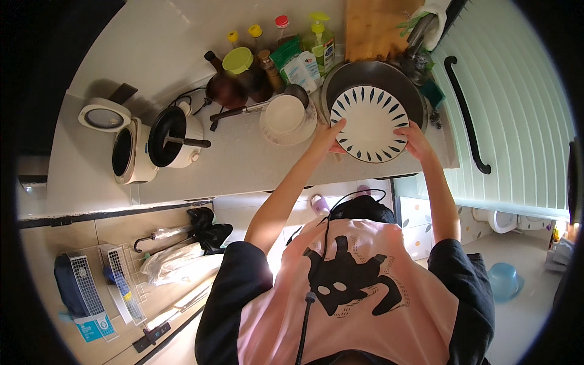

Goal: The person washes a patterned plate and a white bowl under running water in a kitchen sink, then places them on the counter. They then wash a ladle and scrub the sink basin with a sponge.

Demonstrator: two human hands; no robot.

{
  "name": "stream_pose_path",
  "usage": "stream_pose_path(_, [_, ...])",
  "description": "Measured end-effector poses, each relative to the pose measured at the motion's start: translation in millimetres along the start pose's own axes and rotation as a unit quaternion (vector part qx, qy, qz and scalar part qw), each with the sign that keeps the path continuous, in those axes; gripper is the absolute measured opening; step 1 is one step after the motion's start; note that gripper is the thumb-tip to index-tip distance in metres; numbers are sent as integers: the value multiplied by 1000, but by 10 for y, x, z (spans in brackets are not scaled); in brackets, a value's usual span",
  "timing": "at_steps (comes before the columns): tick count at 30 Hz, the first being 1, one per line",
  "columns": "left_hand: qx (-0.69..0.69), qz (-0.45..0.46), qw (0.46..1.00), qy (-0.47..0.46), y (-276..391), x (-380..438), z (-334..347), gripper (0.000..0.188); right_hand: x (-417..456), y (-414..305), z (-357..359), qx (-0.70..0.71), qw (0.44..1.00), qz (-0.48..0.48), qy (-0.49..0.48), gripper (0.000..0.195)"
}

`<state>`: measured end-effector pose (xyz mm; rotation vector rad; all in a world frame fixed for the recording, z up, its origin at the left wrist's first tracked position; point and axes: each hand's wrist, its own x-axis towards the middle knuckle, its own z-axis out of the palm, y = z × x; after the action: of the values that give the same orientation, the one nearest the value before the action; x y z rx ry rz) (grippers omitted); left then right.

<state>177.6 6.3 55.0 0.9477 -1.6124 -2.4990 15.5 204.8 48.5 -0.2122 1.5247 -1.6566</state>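
A round white plate [368, 124] with dark blue leaf-shaped marks around its rim is held between both hands. My left hand [332, 137] grips its left edge, the thumb on the upper face. On the right edge, my right hand [413, 138] has its thumb over the rim. The plate hangs over the near part of a large round dark metal basin [378, 73]. Left of my left hand, a small white bowl [285, 114] rests on a pale plate [273, 137], beside a black ladle [296, 95] whose handle points left.
Bottles, a lidded jar [237, 60], a green-and-white pouch [296, 64] and a pump bottle [319, 45] line the wall. A faucet [416, 41] and wooden board [374, 27] stand behind the basin. Two small cookers [185, 153] sit left. A ribbed door with a black handle [467, 116] is right.
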Motion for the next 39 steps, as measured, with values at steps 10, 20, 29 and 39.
stream_pose_path(10, [13, 139, 944, 298, -204, -51, -1475, 32, -79, 333, 204, 71, 997, 6, 12, 37])
stream_pose_path(20, [107, 38, 978, 177, -187, 572, -1958, 37, -242, 403, 394, 81, 996, -1, 27, 37])
stream_pose_path(29, [10, 49, 986, 158, -203, 573, -1828, 33, -401, 507, 443, 79, 995, 21, 63, 39])
stream_pose_path(39, [30, 43, 987, 151, -110, 473, -1821, 35, -333, 491, 557, 65, 997, 10, 47, 36])
